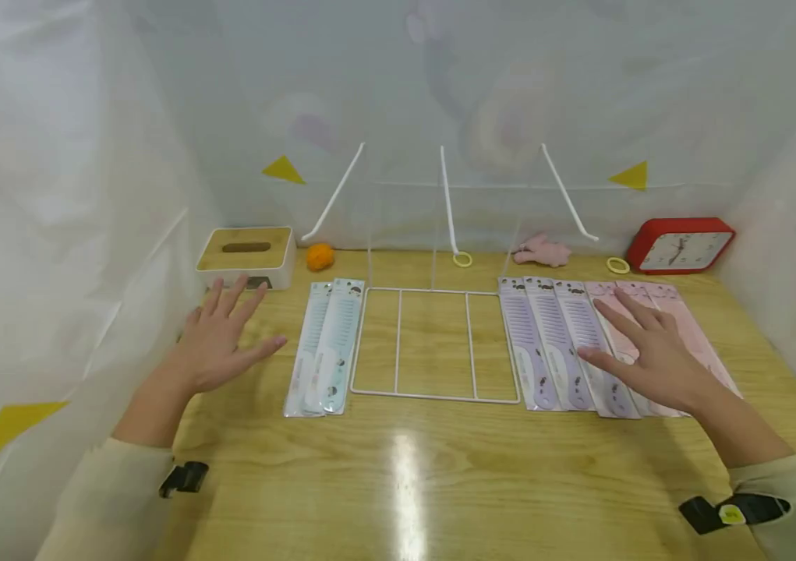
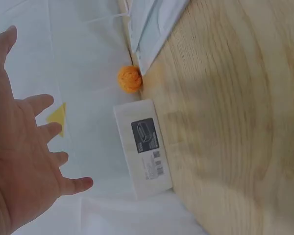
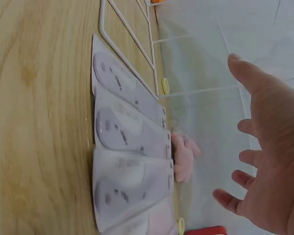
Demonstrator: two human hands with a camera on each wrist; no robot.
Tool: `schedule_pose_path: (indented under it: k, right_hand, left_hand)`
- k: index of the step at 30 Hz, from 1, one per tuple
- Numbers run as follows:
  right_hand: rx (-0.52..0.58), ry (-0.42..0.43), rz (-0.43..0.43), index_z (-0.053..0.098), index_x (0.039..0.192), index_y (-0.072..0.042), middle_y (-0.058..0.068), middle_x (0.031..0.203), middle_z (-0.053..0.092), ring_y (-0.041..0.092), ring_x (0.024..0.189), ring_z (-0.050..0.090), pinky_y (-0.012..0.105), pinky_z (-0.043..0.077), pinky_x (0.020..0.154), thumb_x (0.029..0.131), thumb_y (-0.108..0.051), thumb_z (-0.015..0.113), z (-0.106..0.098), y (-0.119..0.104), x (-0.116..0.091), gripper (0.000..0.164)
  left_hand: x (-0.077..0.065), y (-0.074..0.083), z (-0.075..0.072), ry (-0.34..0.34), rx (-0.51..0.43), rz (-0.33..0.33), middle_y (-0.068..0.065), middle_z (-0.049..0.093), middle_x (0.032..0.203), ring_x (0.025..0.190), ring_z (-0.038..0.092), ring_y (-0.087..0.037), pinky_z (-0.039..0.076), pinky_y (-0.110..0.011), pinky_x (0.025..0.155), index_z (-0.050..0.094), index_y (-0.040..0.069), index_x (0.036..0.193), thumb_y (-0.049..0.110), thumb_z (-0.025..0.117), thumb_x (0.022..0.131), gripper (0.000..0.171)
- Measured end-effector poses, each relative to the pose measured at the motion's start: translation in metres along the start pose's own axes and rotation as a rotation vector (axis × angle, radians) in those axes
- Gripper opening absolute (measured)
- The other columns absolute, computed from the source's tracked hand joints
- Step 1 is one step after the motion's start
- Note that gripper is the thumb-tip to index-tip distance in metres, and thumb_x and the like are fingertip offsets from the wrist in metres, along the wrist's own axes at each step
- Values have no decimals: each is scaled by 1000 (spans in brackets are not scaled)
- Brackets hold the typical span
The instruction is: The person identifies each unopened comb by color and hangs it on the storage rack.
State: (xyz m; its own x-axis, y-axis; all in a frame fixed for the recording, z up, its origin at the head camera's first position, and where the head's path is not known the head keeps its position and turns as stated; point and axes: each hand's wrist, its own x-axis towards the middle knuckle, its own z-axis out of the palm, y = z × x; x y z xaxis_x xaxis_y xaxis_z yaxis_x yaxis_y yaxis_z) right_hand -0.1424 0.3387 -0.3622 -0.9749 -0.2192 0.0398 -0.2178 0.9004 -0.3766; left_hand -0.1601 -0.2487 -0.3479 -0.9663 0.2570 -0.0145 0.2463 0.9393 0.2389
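My left hand (image 1: 211, 343) is held up over the left side of the table, fingers spread, with nothing in it. To its right lie light blue combs (image 1: 343, 343) in clear packets, overlapping one another. My right hand (image 1: 657, 354) also has spread fingers and holds nothing; it hovers over packaged pink combs (image 1: 695, 335) and partly hides them. Three packaged purple combs (image 1: 538, 343) lie just left of it. Between the blue and purple combs stands a white wire rack (image 1: 435, 396) with three long hooks (image 1: 448, 199) slanting forward.
A white tissue box (image 1: 281, 273) with a wooden lid and an orange ball (image 1: 320, 256) sit at the back left. Along the back are a pink plush toy (image 1: 543, 251), yellow rings (image 1: 618, 266) and a red clock (image 1: 681, 245). Pale sheeting (image 1: 440, 78) encloses the table.
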Motion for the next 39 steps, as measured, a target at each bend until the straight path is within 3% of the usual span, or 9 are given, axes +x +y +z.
schedule_pose_path:
  k: [4,6,8,13,19,23,28,33,39]
  right_hand:
    - [194,10,-32,39,155,-18,20,158,36,45,132,44,48,53,95,87,-40,77,20,-11,8,81]
    - [295,11,-39,46,151,-17,19,146,51,31,116,60,29,57,82,87,-37,79,33,-16,11,74]
    - [392,3,-31,51,147,-16,17,129,64,19,100,66,19,56,75,87,-33,79,46,-21,13,68]
    - [578,-19,-18,59,140,-11,12,100,74,7,83,70,24,56,62,86,-26,80,75,-32,11,59]
    - [724,-56,-3,62,133,-2,13,95,76,9,83,73,28,60,63,85,-18,80,100,-37,3,54]
    - [807,-71,1,62,130,5,22,104,73,10,83,73,29,62,68,84,-10,80,115,-38,1,52]
    - [777,-45,22,64,127,4,24,113,71,7,81,71,23,60,70,79,-11,84,125,-43,2,54]
    - [724,-36,39,66,125,3,20,112,72,6,79,68,22,59,68,79,-15,85,123,-43,3,54]
    - [737,-63,40,64,126,5,22,114,70,5,79,68,22,59,68,79,-14,85,119,-41,7,54]
  left_hand:
    - [2,-4,6,-8,-70,-10,-14,2,169,151,-3,-50,11,-83,107,15,18,162,67,50,94,91]
    - [4,-7,9,-9,-87,-14,-15,4,169,151,0,-51,11,-84,105,14,18,162,66,52,93,92]
    - [8,-11,13,-6,-114,-7,-17,7,168,150,4,-52,13,-83,107,15,16,162,64,55,92,93]
    - [21,-23,22,-6,-201,-4,-25,17,163,146,17,-53,22,-73,113,18,8,160,58,66,89,99]
    - [40,-37,34,-53,-361,-45,-27,27,155,132,45,-46,47,-60,101,29,5,157,53,70,89,93]
    - [57,-43,41,-64,-424,-41,-26,32,153,131,48,-44,48,-58,103,39,4,152,41,69,94,75]
    - [73,-50,50,-69,-502,-39,-22,42,149,130,50,-44,45,-58,106,48,3,146,26,64,99,55]
    - [87,-49,55,-87,-586,-93,-21,45,149,130,50,-42,47,-55,104,49,8,147,21,65,98,53]
    - [108,-49,68,-124,-712,-142,-16,47,148,122,54,-33,53,-37,91,45,17,151,25,67,97,58]
